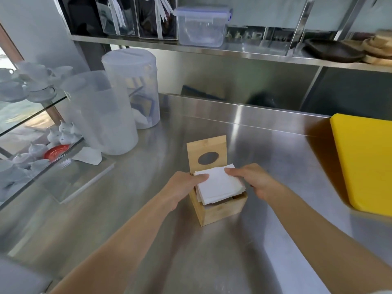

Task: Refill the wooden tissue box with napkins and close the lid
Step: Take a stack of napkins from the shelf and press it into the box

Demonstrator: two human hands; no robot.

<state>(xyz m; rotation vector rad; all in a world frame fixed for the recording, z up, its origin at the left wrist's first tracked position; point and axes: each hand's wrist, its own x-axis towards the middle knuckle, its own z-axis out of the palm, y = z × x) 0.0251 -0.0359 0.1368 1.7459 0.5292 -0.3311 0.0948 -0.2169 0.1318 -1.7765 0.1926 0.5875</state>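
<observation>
A wooden tissue box point(220, 211) stands on the steel counter in the middle of the head view. Its lid point(206, 154), with a dark oval hole, is swung up and stands upright behind the opening. A white stack of napkins point(220, 187) lies tilted across the top of the box, partly above the rim. My left hand point(184, 188) grips the stack's left edge, thumb on top. My right hand point(254, 181) holds the stack's right edge. The inside of the box is hidden under the napkins.
Two tall translucent plastic containers point(106, 115) stand at the back left. A glass shelf with white cups point(31, 85) is at the far left. A yellow cutting board point(364, 162) lies on the right. Overhead, a steel shelf point(233, 52) carries a clear lidded tub.
</observation>
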